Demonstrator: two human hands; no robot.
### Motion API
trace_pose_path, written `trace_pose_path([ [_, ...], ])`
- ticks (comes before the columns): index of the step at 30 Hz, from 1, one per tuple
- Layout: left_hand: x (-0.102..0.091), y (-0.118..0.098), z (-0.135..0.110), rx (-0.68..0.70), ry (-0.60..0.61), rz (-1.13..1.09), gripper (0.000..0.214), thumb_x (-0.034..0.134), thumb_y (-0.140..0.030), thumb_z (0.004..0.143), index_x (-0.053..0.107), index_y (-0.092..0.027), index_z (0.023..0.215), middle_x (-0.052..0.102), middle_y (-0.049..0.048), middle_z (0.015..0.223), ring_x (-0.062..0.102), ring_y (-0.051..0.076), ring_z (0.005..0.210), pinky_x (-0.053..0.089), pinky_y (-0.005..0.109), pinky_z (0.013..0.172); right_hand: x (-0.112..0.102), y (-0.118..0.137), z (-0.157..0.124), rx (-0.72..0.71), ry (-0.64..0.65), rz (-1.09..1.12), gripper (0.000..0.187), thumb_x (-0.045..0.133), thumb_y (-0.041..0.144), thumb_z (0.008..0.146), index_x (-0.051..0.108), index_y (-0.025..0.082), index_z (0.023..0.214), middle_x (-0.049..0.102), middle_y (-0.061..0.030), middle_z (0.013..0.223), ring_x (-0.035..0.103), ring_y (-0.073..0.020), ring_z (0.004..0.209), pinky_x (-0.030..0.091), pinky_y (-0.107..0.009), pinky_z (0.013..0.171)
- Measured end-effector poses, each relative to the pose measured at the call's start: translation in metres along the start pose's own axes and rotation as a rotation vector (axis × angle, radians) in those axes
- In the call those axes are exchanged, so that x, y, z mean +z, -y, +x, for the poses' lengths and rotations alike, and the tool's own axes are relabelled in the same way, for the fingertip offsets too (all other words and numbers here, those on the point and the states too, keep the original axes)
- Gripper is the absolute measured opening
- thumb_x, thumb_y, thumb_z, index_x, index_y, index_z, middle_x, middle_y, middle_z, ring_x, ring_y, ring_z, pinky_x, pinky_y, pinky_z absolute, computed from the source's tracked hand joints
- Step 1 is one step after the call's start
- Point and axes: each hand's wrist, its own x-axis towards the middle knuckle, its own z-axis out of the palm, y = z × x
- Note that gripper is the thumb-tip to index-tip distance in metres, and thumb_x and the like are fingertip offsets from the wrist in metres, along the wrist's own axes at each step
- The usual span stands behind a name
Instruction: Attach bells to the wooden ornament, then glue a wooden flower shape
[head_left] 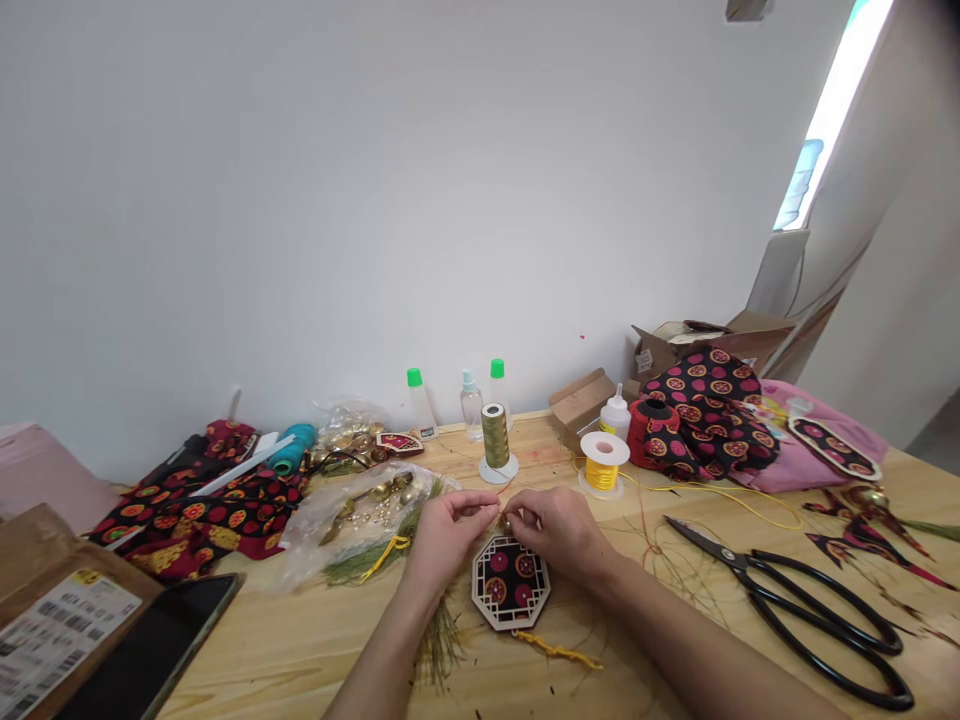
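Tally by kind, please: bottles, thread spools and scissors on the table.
Bottles: 4 (left green-capped bottle, right green-capped bottle, blue-capped bottle, white bottle)
Thread spools: 4 (olive spool, yellow spool, red spool, teal spool)
Scissors: 1
Total: 9

Octagonal pale-framed fabric ornament (pixel 511 584) on pale wooden table (pixel 270 625) | olive cylindrical thread spool (pixel 495 440) behind it | black metal scissors (pixel 729 555) right | black rectangular tablet (pixel 161 645) left

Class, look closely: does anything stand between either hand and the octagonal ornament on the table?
Nothing visible does. The right hand overlaps the upper-right edge of the octagonal ornament in this view; the left hand is by its upper-left edge. The olive-green thread spool stands beyond both hands, not in between.
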Motion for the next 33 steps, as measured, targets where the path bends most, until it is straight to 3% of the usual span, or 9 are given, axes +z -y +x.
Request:
trace_pose_path([
  [5, 0.003, 0.0, 0.001, 0.126, -0.062, 0.181, 0.021, 0.066, -0.031, 0.055, 0.067, -0.014, 0.068, 0.068, 0.0045, 0.072, 0.059, 0.017, 0.066, 0.047, 0.028, 0.065, 0.001, -0.001, 0.0, -0.02, 0.01, -0.035, 0.018, 0.047, 0.024, 0.073, 0.065, 0.022, 0.073, 0.064, 0.001, 0.057, 0.054, -0.0099, 0.05, 0.027, -0.019, 0.046],
  [14, 0.005, 0.001, -0.003, 0.152, 0.006, 0.326, 0.021, 0.063, -0.03, 0.058, 0.063, -0.014, 0.07, 0.058, -0.0022, 0.054, 0.049, 0.009, 0.045, 0.037, 0.019, 0.042, 0.002, -0.002, 0.0, -0.028, 0.003, -0.041, 0.017, 0.048, 0.023, 0.073, 0.065, 0.022, 0.075, 0.066, 0.0004, 0.061, 0.055, -0.0112, 0.054, 0.027, -0.02, 0.047],
  [24, 0.003, -0.001, -0.005, 0.265, 0.017, 0.506, 0.016, 0.055, -0.024, 0.064, 0.064, -0.015, 0.073, 0.063, 0.003, 0.069, 0.054, 0.014, 0.059, 0.044, 0.024, 0.056, 0.003, -0.003, 0.001, -0.029, -0.013, 0.041, 0.016, 0.048, 0.021, 0.073, 0.064, 0.021, 0.074, 0.065, 0.0008, 0.063, 0.052, -0.0093, 0.052, 0.03, -0.018, 0.048],
  [33, 0.006, -0.011, -0.013, 0.412, -0.008, 0.717, 0.01, 0.054, -0.02, 0.066, 0.064, -0.021, 0.068, 0.062, 0.0009, 0.07, 0.053, 0.016, 0.069, 0.04, 0.028, 0.066, 0.006, -0.005, 0.001, -0.052, 0.001, 0.049, 0.015, 0.049, 0.019, 0.074, 0.064, 0.022, 0.074, 0.064, 0.0011, 0.064, 0.053, -0.0097, 0.055, 0.031, -0.018, 0.049],
])
